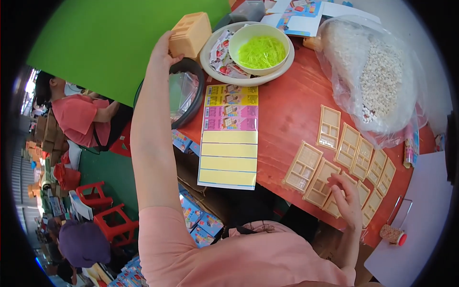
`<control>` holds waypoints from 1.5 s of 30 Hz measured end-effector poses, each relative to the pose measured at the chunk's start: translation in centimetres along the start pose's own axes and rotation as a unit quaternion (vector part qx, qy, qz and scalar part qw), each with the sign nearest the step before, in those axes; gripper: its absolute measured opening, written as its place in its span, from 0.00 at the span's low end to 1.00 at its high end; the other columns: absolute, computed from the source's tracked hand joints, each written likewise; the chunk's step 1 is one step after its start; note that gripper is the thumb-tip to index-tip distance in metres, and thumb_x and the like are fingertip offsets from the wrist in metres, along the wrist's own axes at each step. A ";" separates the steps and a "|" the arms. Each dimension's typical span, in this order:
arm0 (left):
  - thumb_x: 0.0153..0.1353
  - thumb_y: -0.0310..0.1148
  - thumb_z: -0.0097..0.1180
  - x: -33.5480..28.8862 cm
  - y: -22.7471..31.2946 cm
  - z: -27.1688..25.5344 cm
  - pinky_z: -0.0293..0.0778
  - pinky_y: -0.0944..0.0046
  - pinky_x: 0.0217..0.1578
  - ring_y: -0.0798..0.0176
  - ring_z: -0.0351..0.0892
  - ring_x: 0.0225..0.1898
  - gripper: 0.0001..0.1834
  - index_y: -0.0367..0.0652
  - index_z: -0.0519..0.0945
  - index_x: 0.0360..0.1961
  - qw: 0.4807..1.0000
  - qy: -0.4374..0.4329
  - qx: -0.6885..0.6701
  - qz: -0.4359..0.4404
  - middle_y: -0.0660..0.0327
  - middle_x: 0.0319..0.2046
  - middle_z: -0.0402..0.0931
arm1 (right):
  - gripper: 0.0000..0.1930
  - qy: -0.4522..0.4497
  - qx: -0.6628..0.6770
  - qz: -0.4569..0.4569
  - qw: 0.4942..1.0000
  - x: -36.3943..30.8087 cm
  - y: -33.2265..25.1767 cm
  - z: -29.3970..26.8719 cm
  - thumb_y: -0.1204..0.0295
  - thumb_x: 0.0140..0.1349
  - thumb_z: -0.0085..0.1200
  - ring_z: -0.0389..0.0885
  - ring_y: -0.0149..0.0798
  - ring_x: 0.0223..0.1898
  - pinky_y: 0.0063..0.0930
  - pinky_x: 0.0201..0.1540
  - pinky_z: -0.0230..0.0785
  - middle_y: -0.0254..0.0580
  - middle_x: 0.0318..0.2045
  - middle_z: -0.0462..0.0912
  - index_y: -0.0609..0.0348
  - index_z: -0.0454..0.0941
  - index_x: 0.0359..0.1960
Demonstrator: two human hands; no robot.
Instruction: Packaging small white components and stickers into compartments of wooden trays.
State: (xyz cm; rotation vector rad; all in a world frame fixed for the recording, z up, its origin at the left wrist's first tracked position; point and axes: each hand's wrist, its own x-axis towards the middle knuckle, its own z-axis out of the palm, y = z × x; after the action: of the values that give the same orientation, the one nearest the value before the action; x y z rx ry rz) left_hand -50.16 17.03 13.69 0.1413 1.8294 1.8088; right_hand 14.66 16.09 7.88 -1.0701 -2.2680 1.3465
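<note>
Stretched far forward at the upper left, my left hand [167, 49] grips a stack of beige compartment trays [190, 34], thumb at its lower side. The stack is beside a wide pale basin [208, 67] and above a dark tub [195, 98]. At the right, my right hand [348, 200] hovers over or touches several beige compartment trays [302, 166] laid in two rows on the red table [282, 119]; I cannot tell which. Its fingers are apart and nothing shows in them. Some trays there are partly hidden behind the hand.
A white bowl of yellow-green plastic strips [262, 51] sits in the basin over small packets [221, 53]. A sticker sheet [229, 150] overhangs the table's near edge. A clear bag of white pieces [380, 79] stands far right; a small roller [393, 235] lies lower right. People and red stools [117, 222] are left.
</note>
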 end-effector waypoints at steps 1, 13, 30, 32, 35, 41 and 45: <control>0.58 0.47 0.64 0.8 -0.4 0.2 0.76 0.46 0.42 0.55 0.74 0.53 0.23 0.53 0.76 0.52 1.000 -0.008 0.003 -0.005 0.57 0.48 0.76 | 0.17 0.022 0.013 0.029 0.999 -1.0 -0.2 -0.2 0.76 0.70 0.51 0.82 0.33 0.45 0.26 0.50 0.72 0.42 0.45 0.83 0.65 0.75 0.59; 0.64 0.37 0.63 -1.4 -2.6 -2.6 0.75 0.58 0.49 0.61 0.76 0.50 0.26 0.28 0.74 0.55 0.944 0.005 0.084 0.319 0.54 0.51 0.76 | 0.12 0.092 0.007 0.024 0.995 -1.5 -1.2 0.3 0.76 0.70 0.52 0.84 0.39 0.47 0.30 0.53 0.73 0.47 0.44 0.86 0.67 0.79 0.52; 0.57 0.26 0.65 -32.4 -21.5 10.0 0.68 0.49 0.61 0.44 0.72 0.61 0.09 0.40 0.82 0.40 0.790 -0.184 0.288 0.509 0.48 0.55 0.76 | 0.09 0.123 -0.070 -0.026 0.990 -4.5 1.8 -0.2 0.76 0.69 0.53 0.83 0.45 0.43 0.31 0.46 0.74 0.49 0.42 0.82 0.67 0.78 0.48; 0.59 0.26 0.63 -28.0 -17.6 10.5 0.71 0.51 0.55 0.47 0.77 0.57 0.12 0.38 0.80 0.44 0.818 -0.105 0.272 0.495 0.47 0.51 0.77 | 0.09 0.105 -0.062 -0.032 0.992 -4.5 1.8 0.4 0.77 0.69 0.52 0.83 0.46 0.43 0.31 0.46 0.74 0.49 0.42 0.82 0.67 0.78 0.47; 0.64 0.26 0.59 -19.1 -12.6 11.0 0.81 0.63 0.34 0.58 0.85 0.36 0.17 0.32 0.75 0.53 0.873 0.055 0.205 0.439 0.52 0.39 0.81 | 0.09 0.083 -0.054 -0.042 0.994 -4.5 1.3 1.2 0.78 0.70 0.51 0.83 0.46 0.42 0.31 0.45 0.74 0.49 0.42 0.82 0.68 0.77 0.47; 0.60 0.23 0.57 -10.1 -10.7 13.3 0.85 0.58 0.20 0.47 0.86 0.30 0.24 0.25 0.69 0.57 0.971 -0.089 0.149 0.165 0.41 0.49 0.77 | 0.09 0.056 -0.031 -0.077 0.995 -3.8 2.0 1.9 0.78 0.71 0.49 0.79 0.35 0.31 0.27 0.36 0.73 0.45 0.38 0.79 0.67 0.76 0.49; 0.59 0.19 0.51 -10.6 -11.2 13.9 0.85 0.59 0.20 0.47 0.86 0.29 0.23 0.26 0.70 0.58 0.987 -0.113 0.079 0.082 0.40 0.47 0.78 | 0.10 0.058 -0.029 -0.064 0.996 -3.6 2.3 1.6 0.78 0.71 0.50 0.80 0.37 0.31 0.27 0.35 0.73 0.46 0.39 0.79 0.67 0.77 0.50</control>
State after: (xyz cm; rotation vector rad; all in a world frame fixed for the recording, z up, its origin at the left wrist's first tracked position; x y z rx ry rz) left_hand -31.56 23.65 7.22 0.5486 1.8394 1.6750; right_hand 17.22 13.10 5.51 -0.9758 -2.2602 1.1455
